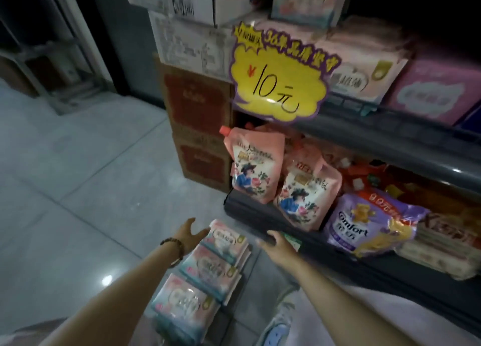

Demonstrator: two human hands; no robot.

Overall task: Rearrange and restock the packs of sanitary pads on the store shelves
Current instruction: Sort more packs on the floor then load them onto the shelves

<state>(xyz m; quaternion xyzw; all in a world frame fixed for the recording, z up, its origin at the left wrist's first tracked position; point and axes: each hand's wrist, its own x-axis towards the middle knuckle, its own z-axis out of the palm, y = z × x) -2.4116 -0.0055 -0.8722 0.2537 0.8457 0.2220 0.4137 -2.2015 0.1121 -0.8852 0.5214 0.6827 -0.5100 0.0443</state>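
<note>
Three stacks of pink and teal pad packs stand in a row on the grey floor, in front of the shelf's bottom edge. My left hand hovers with spread fingers just left of the farthest stack, wearing a bead bracelet at the wrist. My right hand reaches in open from the right side, a short gap away from the same stack. Neither hand holds anything. More pink pad packs lie on the upper shelf behind a yellow price sign.
The dark lower shelf carries pink refill pouches, a purple Comfort bag and other packets. Brown and white cartons are stacked at the shelf's left end. Grey tiled floor spreads to the left.
</note>
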